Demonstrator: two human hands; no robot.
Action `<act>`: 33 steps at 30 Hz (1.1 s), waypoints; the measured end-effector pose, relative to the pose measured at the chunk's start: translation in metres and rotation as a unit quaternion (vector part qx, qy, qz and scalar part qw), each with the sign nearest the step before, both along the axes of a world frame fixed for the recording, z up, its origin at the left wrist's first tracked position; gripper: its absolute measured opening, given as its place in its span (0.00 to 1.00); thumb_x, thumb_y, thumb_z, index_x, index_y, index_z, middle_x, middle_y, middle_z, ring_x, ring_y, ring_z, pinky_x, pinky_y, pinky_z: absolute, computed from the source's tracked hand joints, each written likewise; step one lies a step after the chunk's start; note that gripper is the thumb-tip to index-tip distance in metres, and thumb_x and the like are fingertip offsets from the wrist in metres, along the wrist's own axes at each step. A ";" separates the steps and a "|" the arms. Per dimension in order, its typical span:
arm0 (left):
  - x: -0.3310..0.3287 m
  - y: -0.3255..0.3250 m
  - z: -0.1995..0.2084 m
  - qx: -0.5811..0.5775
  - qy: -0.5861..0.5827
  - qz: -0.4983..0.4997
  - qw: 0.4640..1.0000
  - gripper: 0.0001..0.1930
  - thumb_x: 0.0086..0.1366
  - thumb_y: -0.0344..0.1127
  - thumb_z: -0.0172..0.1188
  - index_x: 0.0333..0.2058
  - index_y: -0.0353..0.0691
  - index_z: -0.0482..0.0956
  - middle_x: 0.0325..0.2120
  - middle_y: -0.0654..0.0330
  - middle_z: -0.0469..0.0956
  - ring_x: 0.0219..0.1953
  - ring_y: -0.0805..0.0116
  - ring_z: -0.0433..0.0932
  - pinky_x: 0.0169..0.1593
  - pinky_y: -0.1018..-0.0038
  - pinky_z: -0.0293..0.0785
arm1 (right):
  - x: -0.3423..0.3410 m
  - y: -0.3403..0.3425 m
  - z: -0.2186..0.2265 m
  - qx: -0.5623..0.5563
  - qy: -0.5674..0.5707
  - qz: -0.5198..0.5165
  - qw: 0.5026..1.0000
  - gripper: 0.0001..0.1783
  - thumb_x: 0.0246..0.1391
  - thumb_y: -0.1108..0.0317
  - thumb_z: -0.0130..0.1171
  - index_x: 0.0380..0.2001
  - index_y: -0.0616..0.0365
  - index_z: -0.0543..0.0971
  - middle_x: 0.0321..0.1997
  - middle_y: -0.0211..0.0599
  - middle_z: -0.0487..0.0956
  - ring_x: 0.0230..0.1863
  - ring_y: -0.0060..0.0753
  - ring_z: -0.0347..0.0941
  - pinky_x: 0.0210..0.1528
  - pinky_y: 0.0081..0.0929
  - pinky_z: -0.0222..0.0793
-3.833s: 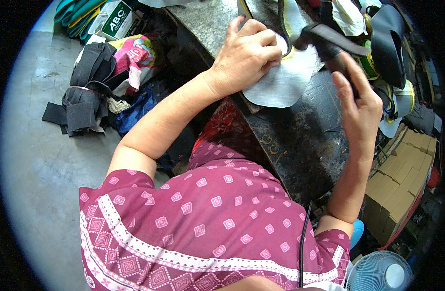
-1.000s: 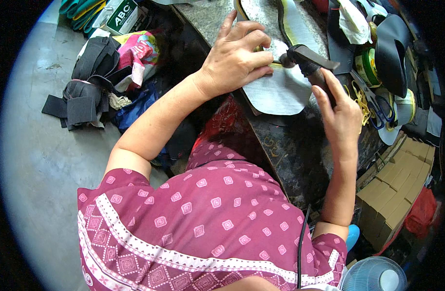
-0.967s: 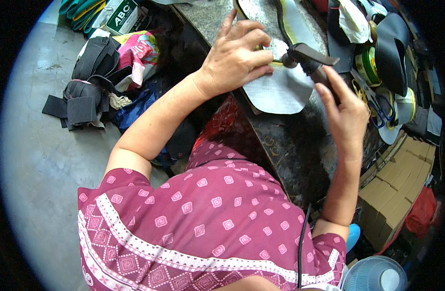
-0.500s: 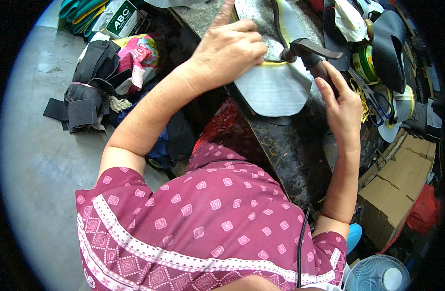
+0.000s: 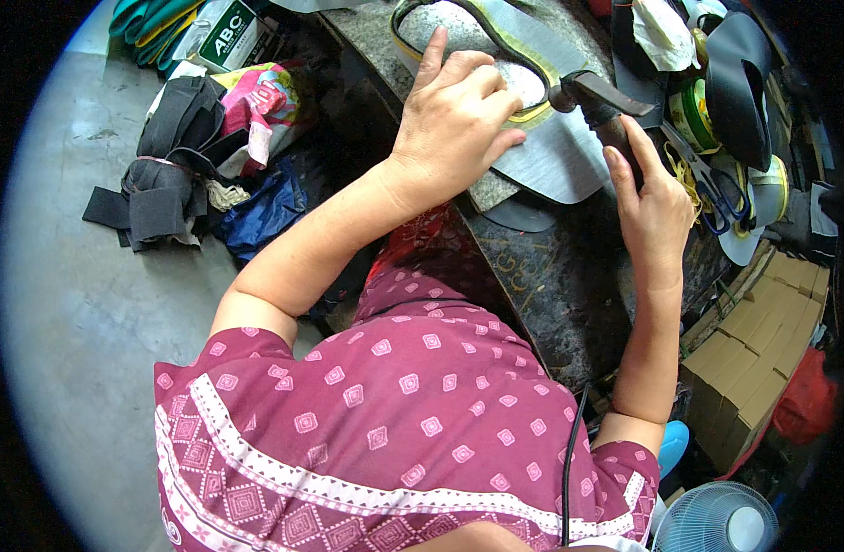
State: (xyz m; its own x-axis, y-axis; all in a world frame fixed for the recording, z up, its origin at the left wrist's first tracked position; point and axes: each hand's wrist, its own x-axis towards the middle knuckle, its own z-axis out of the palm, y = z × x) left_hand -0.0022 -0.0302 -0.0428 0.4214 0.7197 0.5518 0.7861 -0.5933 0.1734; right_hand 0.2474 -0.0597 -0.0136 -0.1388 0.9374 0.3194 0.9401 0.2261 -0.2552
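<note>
My right hand (image 5: 655, 198) is closed round the dark handle of a hammer (image 5: 599, 103), its head ending in a long, curved, flat blade. The round face of the hammer is at the edge of a grey sheet (image 5: 560, 175) with yellowish, glue-like borders. On that sheet lies a black strip (image 5: 512, 44), bent into a sole-like outline with a pale speckled middle. My left hand (image 5: 461, 118) rests at the near side of this piece, index finger stretched out, the other fingers bent and the thumb apart. Its fingertips touch the edge; I cannot see them gripping anything.
Under the work is a speckled stone slab (image 5: 371, 37) on a dark bench (image 5: 551, 294). Blue-handled scissors (image 5: 716, 198), a green-yellow tin (image 5: 689, 115) and black sheet pieces (image 5: 739, 87) crowd the right. Cardboard (image 5: 753, 340) and a fan (image 5: 721, 520) stand lower right; black scraps (image 5: 169, 175) lie left.
The grey sheet has turned and shifted right, exposing more of the black outline and slab. My left hand has moved right and down along it. The hammer has barely moved.
</note>
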 end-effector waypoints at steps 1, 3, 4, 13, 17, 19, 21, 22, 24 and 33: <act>0.000 -0.001 -0.001 -0.001 -0.014 -0.005 1.000 0.14 0.54 0.44 0.72 0.38 0.50 0.84 0.38 0.67 0.79 0.57 0.63 0.73 0.74 0.49 0.43 | 0.002 0.001 -0.002 -0.010 0.008 -0.004 1.000 0.23 0.64 0.48 0.59 0.59 0.38 0.78 0.33 0.47 0.85 0.33 0.51 0.83 0.34 0.43 0.77; 0.000 0.000 -0.003 -0.004 -0.037 -0.017 0.999 0.13 0.54 0.43 0.72 0.38 0.50 0.84 0.38 0.68 0.79 0.57 0.63 0.73 0.74 0.50 0.43 | 0.004 0.003 -0.006 -0.001 0.030 -0.003 1.000 0.23 0.64 0.48 0.59 0.59 0.37 0.78 0.31 0.47 0.84 0.32 0.51 0.83 0.33 0.44 0.76; 0.001 0.001 -0.005 -0.007 -0.047 -0.023 0.999 0.12 0.54 0.42 0.72 0.38 0.51 0.84 0.38 0.68 0.79 0.57 0.63 0.73 0.74 0.50 0.43 | 0.005 0.004 -0.007 -0.022 0.029 -0.010 0.999 0.23 0.64 0.48 0.59 0.60 0.37 0.78 0.31 0.47 0.84 0.32 0.51 0.83 0.33 0.43 0.76; -0.001 0.007 -0.005 0.016 -0.004 -0.046 0.999 0.10 0.54 0.40 0.71 0.37 0.55 0.84 0.37 0.71 0.78 0.56 0.63 0.73 0.73 0.49 0.44 | 0.007 0.006 0.017 0.086 0.154 0.060 0.983 0.21 0.61 0.58 0.65 0.57 0.46 0.82 0.46 0.44 0.86 0.44 0.36 0.86 0.46 0.31 0.78; 0.001 0.006 -0.005 0.035 -0.001 -0.043 0.998 0.10 0.54 0.40 0.71 0.36 0.55 0.84 0.37 0.70 0.77 0.57 0.63 0.73 0.73 0.48 0.44 | -0.011 0.004 0.015 0.039 0.228 0.050 0.972 0.22 0.62 0.55 0.64 0.57 0.46 0.81 0.49 0.44 0.85 0.46 0.40 0.85 0.48 0.31 0.78; 0.001 0.004 -0.006 0.029 -0.010 -0.045 0.998 0.09 0.53 0.39 0.71 0.35 0.55 0.85 0.37 0.71 0.77 0.57 0.63 0.73 0.73 0.48 0.44 | -0.017 0.003 0.014 -0.111 0.086 -0.003 0.990 0.21 0.62 0.50 0.62 0.56 0.42 0.81 0.45 0.46 0.85 0.42 0.49 0.84 0.43 0.38 0.78; 0.000 0.003 -0.007 0.023 -0.017 -0.042 0.999 0.09 0.53 0.38 0.71 0.35 0.55 0.85 0.37 0.70 0.78 0.57 0.62 0.73 0.73 0.48 0.45 | -0.016 0.001 0.017 -0.060 0.059 0.021 0.996 0.21 0.62 0.51 0.63 0.56 0.41 0.81 0.43 0.47 0.85 0.39 0.50 0.83 0.40 0.38 0.77; 0.000 0.002 -0.008 0.019 -0.022 -0.047 0.998 0.09 0.53 0.38 0.71 0.35 0.55 0.86 0.37 0.70 0.78 0.57 0.62 0.73 0.73 0.48 0.45 | -0.012 -0.001 0.020 -0.064 0.035 0.017 0.997 0.21 0.62 0.50 0.63 0.56 0.40 0.82 0.42 0.47 0.85 0.38 0.50 0.83 0.40 0.38 0.77; 0.000 0.004 -0.008 0.021 -0.035 -0.048 0.998 0.09 0.54 0.39 0.70 0.35 0.55 0.86 0.36 0.70 0.78 0.57 0.62 0.73 0.73 0.48 0.44 | -0.006 -0.001 0.025 -0.010 0.107 0.065 0.992 0.20 0.61 0.56 0.65 0.55 0.46 0.83 0.44 0.46 0.86 0.41 0.43 0.85 0.43 0.34 0.78; 0.000 0.001 -0.007 0.030 -0.011 -0.025 0.999 0.11 0.56 0.42 0.71 0.38 0.52 0.85 0.41 0.69 0.80 0.61 0.62 0.71 0.74 0.50 0.44 | -0.013 -0.011 0.006 -0.019 0.071 0.051 0.996 0.22 0.63 0.51 0.62 0.58 0.41 0.80 0.43 0.47 0.85 0.39 0.50 0.83 0.40 0.39 0.78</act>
State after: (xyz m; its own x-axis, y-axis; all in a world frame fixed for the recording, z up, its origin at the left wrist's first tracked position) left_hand -0.0027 -0.0292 -0.0496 0.4445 0.6628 0.6026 0.7512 -0.6422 0.1523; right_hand 0.2348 -0.0702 -0.0080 -0.1909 0.9326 0.3063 0.8664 0.3067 -0.3940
